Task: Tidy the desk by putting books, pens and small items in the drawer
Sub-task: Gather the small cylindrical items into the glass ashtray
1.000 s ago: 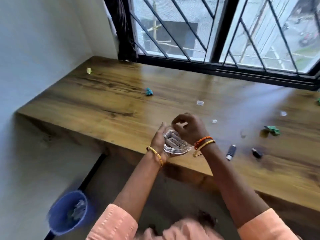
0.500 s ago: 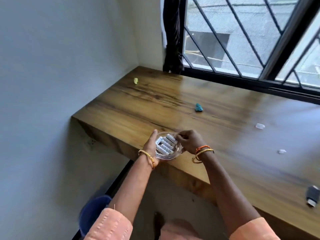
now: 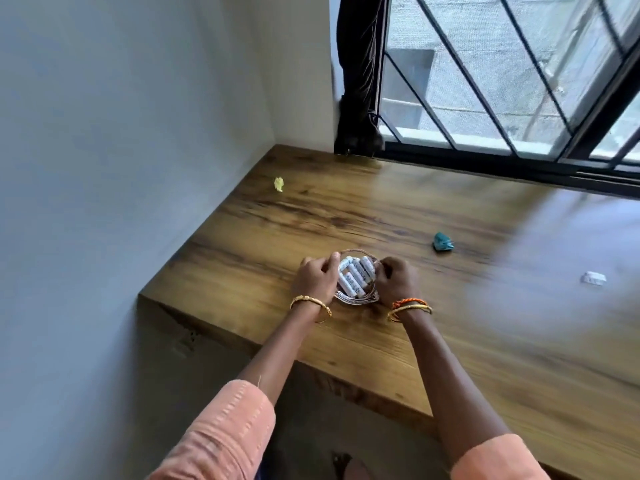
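Observation:
A small clear glass bowl [image 3: 356,299] with several white cylinders [image 3: 356,277] in it sits on the wooden desk [image 3: 485,341], near its left front corner. My left hand [image 3: 317,277] grips the bowl's left rim with curled fingers. My right hand [image 3: 396,282] grips its right rim the same way. No drawer, book or pen is in view.
A crumpled teal scrap [image 3: 442,242] lies to the right of the bowl. A white scrap [image 3: 593,278] lies further right. A yellow scrap [image 3: 278,184] sits by the left wall [image 3: 121,168]. A barred window [image 3: 502,81] runs along the desk's far edge.
Both hands have carried the bowl from over the desk's front edge to a spot further in on the desk. The view has swung left.

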{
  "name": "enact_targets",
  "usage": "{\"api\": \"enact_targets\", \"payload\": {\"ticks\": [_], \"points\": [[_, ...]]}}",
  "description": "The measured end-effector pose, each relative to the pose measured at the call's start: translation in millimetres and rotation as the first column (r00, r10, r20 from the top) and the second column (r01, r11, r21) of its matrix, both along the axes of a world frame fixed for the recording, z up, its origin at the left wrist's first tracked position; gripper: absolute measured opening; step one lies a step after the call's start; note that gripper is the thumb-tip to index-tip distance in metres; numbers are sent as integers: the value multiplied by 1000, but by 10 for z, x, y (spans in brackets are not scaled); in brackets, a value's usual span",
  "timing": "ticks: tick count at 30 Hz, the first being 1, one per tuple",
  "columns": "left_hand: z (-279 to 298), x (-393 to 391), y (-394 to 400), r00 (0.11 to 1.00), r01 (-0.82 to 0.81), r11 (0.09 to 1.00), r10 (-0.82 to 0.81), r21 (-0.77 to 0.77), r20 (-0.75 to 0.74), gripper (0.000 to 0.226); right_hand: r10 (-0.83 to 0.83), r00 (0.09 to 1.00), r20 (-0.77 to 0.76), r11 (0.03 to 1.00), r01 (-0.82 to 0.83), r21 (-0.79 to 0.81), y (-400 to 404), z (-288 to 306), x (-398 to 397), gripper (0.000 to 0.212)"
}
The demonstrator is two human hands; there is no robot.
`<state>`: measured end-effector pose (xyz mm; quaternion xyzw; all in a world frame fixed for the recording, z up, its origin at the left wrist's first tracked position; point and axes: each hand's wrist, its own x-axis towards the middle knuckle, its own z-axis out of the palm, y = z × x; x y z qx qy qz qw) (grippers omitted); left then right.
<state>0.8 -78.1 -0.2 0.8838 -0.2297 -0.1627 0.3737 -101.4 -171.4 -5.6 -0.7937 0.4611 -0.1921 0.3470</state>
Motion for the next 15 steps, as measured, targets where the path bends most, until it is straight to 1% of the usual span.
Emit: {"api": "enact_targets", "payload": {"ticks": [3,6,9,15], "points": [[-80,52,-20,993,72,997,-74,27,91,40,-96,995,14,995,96,-23,27,-16,6,20],[-106,101,-54,984,115,993,-112,-16,137,31,-185,983,17,982,185,-36,80,27,7,21],[-135,170,-104,981,165,983,-156,-74,120,29,-280,960,30,960,280,-21,149,44,18,22],[-181,367,-89,941,324,946,-321,-8,105,35,-482,871,100,875,484,1,299,24,135,18]]}}
